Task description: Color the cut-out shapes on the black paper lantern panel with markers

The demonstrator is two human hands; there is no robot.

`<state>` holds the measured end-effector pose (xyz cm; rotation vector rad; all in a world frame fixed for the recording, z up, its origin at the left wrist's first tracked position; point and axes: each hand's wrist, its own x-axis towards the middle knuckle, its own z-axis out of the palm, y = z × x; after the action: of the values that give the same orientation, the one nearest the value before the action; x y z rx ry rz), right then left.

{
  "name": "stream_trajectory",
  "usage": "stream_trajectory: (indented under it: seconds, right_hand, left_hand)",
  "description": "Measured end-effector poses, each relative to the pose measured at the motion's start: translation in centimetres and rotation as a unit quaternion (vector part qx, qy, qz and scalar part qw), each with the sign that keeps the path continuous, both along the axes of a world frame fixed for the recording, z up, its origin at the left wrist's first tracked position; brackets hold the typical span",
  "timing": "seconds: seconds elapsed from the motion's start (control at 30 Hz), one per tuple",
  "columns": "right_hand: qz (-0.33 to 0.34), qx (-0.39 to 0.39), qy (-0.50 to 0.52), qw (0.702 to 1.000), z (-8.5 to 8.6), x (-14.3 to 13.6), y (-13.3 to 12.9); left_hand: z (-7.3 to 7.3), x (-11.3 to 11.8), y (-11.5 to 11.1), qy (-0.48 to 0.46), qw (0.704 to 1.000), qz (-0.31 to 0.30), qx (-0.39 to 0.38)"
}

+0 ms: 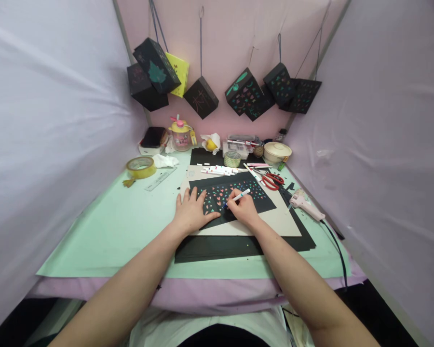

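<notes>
Head view: black card patterned with multicoloured shapes
Left hand spread flat on card, gripping nothing; right hand closed around white marker, tip down

Left hand flat (fingers apart)

Marker tip not distinguishable at the right hand's grip; its contact with the black sheet cannot be confirmed. Sheet portion beneath the left hand, beside that grip, concealed. Both upper arms cut off.
</notes>
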<state>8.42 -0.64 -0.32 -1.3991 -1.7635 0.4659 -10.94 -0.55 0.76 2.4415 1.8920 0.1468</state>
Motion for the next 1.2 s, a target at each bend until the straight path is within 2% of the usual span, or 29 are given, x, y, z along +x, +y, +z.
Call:
stream_trajectory:
  seconds: [1.2]
  right_hand:
    - [-0.003,-0.001,0.005,1.000,0.21,-0.05,-0.06]
  left_hand:
    - [-0.28,-0.07,0.18,-0.002,1.000,-0.002,0.006]
